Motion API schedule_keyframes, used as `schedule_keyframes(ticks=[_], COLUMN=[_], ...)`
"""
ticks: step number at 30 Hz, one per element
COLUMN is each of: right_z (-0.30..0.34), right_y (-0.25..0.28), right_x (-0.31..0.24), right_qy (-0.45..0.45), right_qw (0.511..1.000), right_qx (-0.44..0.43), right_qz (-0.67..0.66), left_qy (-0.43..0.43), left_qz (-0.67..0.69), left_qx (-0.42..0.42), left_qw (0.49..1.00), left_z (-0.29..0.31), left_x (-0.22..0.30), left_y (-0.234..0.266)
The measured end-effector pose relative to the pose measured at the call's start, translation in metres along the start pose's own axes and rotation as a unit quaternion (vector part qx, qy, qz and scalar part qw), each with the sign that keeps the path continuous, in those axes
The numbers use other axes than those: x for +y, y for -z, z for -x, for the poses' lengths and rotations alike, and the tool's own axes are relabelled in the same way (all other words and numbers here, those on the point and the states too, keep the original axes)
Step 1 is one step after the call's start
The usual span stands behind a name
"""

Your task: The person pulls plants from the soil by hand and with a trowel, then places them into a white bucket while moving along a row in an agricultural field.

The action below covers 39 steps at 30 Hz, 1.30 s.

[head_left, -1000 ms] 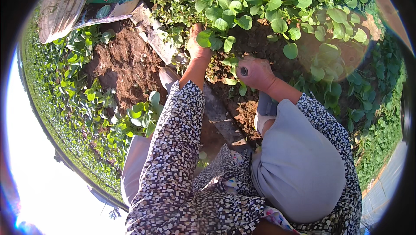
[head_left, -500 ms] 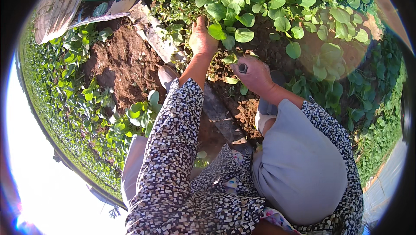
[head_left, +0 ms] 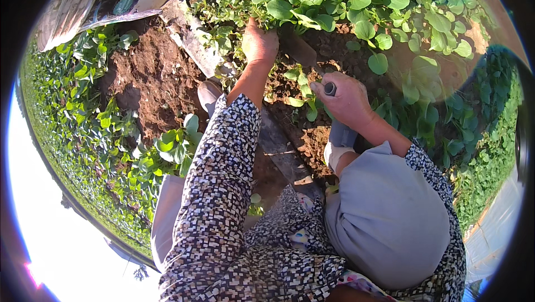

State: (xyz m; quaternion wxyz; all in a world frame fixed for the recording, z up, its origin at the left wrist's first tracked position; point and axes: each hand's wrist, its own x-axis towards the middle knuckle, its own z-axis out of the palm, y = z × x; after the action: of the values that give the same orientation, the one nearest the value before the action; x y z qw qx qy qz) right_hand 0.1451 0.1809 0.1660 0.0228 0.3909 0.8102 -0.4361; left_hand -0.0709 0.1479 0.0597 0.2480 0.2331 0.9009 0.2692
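Observation:
My left hand [head_left: 259,44] reaches into the greenery with its fingers curled around the base of a leafy seedling [head_left: 304,16]; the fingertips are hidden among leaves. My right hand [head_left: 346,100] is closed around the handle of a hand trowel [head_left: 301,51], whose round dark handle end points up toward me. The trowel's flat, soil-coloured blade lies just right of my left hand, at the foot of the seedlings. Small loose leaves [head_left: 301,91] lie or grow on the soil between my hands.
Broad-leaved seedlings [head_left: 359,0] grow densely ahead. A white bucket with a green label [head_left: 78,4] lies at the upper left. A muddy strip [head_left: 192,40] crosses the brown soil [head_left: 159,79]. My shoes [head_left: 209,95] flank the work, and more crops [head_left: 72,135] spread left.
My right hand has drawn back a little to the right with the trowel, baring its blade. The seedling leaves beside my left hand have tipped upward and away.

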Motion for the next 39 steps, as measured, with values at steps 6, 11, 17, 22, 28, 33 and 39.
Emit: schedule_keyframes(ticks=[6,11,17,22,28,33,39], right_z=[-0.035,-0.005,-0.050,-0.057,-0.042,-0.075,-0.037], right_y=[-0.021,0.005,-0.015,-0.005,0.007,-0.032,0.008], right_x=[0.004,0.010,0.022,0.036,0.044,0.039,0.044], right_qy=[0.048,0.085,0.085,0.064,0.109,0.172,0.119], right_qw=[0.995,0.987,0.995,0.997,0.992,0.984,0.992], right_qx=[0.010,0.019,0.022,-0.044,-0.055,0.005,-0.024], right_qz=[0.085,0.138,0.050,0.009,0.017,0.056,0.018], left_qy=[-0.009,-0.037,0.070,-0.021,0.029,0.218,0.187], left_qz=[0.058,0.322,0.795,0.540,0.405,0.432,0.389], left_qx=[-0.008,0.034,-0.075,-0.039,0.011,0.010,-0.021], left_qw=[0.998,0.946,0.598,0.841,0.914,0.875,0.902], left_z=[-0.002,0.003,-0.017,-0.018,0.007,0.000,0.017], left_x=[-0.004,-0.025,-0.070,-0.075,-0.042,-0.039,-0.051], left_y=[0.001,-0.011,-0.042,-0.032,-0.004,0.004,0.004])
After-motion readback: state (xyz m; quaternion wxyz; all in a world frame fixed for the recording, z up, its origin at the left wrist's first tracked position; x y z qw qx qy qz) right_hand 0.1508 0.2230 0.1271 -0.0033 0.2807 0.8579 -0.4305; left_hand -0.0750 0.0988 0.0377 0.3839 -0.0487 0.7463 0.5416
